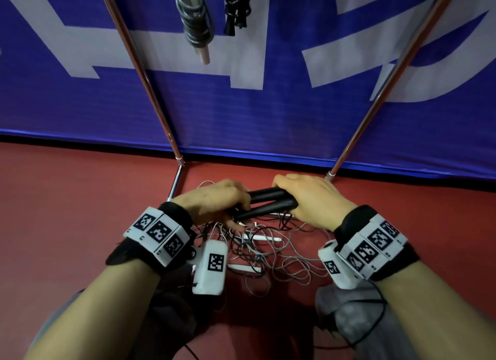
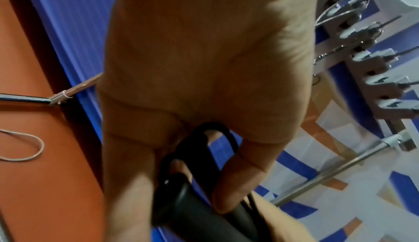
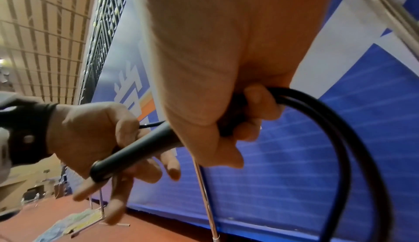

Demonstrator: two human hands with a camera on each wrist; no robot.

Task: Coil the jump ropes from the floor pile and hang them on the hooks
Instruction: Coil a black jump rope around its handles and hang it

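Note:
Two black jump rope handles lie side by side, held between both hands just above the floor pile. My left hand grips their left ends, its thumb pressing on a handle. At their right ends my right hand curls round them and round a loop of thick black cord. Below the hands lies the pile of tangled grey and black cords with white handles. A coiled grey rope and a coiled black rope hang at the top.
Two slanted metal rack poles rise from a floor bar in front of a blue and white banner. A row of hooks shows in the left wrist view. The floor is red.

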